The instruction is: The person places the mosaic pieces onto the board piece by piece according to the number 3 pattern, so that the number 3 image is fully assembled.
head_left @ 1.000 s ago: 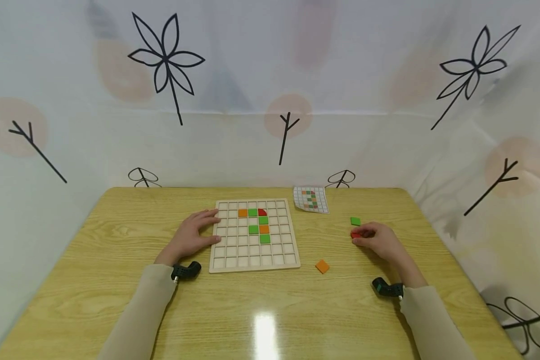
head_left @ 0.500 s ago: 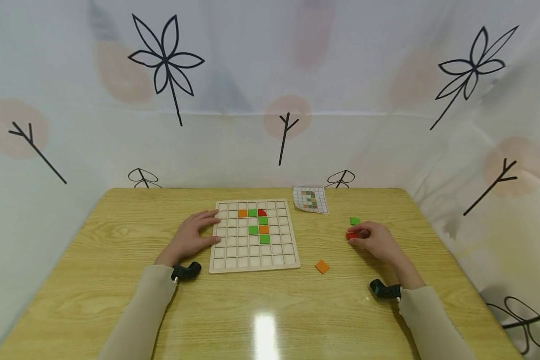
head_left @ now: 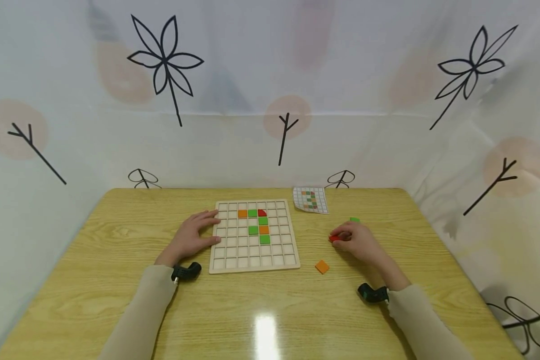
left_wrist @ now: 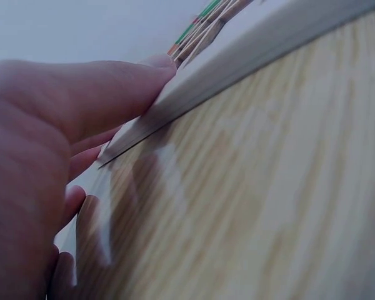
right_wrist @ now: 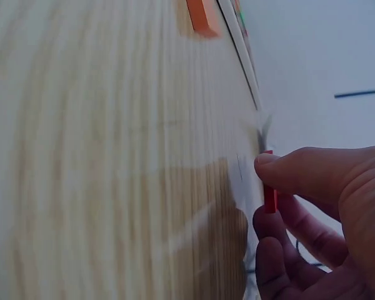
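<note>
My left hand (head_left: 191,235) rests at the left edge of a pale wooden grid board (head_left: 280,260), its fingertips and thumb on the rim. In the left wrist view the thumb lies along the board's side. Orange, green and red tiles fill several cells, among them an orange tile (head_left: 242,214) and a rounded red tile (head_left: 262,213) in one upper row. My right hand (head_left: 357,242) pinches a small red tile (right_wrist: 270,199) between thumb and fingers, right of the board. Part of that tile is hidden by the fingers.
A loose orange tile (head_left: 322,266) lies on the table (head_left: 216,310) between board and right hand. Behind the right hand a green tile (head_left: 354,219) is partly covered. A printed grid card (head_left: 311,200) with a coloured pattern lies behind the board's right corner.
My right hand has moved left with the red tile, away from the green tile and closer to the board. The left hand has kept its place at the board's edge.
</note>
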The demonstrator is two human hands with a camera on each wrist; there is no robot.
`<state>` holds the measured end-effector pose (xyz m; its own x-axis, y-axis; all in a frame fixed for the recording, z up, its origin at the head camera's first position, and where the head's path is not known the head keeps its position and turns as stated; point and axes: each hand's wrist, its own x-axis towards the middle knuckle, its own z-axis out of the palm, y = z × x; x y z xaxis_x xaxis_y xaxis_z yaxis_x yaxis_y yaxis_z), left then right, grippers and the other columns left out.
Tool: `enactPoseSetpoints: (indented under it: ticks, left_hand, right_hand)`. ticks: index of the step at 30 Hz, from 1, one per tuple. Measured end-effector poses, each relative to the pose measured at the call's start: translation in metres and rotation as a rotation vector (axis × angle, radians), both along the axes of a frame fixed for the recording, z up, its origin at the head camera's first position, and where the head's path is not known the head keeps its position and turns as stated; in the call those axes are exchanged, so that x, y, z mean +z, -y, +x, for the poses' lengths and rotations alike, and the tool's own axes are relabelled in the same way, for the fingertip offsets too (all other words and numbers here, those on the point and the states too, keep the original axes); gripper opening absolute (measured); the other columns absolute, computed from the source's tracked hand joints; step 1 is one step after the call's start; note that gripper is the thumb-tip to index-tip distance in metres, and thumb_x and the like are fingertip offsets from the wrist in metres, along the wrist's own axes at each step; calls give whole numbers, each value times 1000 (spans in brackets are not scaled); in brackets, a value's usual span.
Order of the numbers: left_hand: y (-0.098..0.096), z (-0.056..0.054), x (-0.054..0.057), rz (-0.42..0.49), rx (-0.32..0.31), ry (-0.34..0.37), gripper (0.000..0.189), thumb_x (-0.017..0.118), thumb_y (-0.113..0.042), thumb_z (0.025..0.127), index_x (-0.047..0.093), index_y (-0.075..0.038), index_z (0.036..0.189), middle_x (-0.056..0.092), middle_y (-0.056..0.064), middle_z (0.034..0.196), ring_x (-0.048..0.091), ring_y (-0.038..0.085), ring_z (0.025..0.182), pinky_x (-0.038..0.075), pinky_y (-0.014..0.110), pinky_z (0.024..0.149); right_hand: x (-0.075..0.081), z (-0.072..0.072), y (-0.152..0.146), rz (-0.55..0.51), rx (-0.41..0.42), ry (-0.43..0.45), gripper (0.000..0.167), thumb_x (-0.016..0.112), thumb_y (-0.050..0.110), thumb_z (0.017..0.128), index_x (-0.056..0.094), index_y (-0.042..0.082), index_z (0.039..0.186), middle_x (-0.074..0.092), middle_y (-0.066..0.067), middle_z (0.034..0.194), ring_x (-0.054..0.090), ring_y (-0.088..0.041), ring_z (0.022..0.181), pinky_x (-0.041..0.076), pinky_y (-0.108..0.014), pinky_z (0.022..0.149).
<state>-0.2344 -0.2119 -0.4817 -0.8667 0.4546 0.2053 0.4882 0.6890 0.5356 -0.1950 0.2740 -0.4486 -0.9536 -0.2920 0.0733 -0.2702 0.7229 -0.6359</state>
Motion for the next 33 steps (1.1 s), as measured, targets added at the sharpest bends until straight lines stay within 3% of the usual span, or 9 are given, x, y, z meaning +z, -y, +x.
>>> enactPoseSetpoints:
  ticks: [19,33]
  left_hand:
    - [-1,0,1,21,-8,2,58,76,-38,88,62,-10,137,43,7,154,30,35,144,22,60,114]
    - [-1,1,2,16,-7,-9,58,75,-37,88,62,-9,136,43,8,154,31,36,144,22,60,114]
  right_hand:
    - [8,3,84,-13,267,-48,15,76,5,87,75,7,102,63,-1,100,54,-11,75,50,-26,66]
    - [2,-6,136,-34,362,-28,15,75,7,88,76,12,103,62,3,102,55,-13,82,50,-27,70]
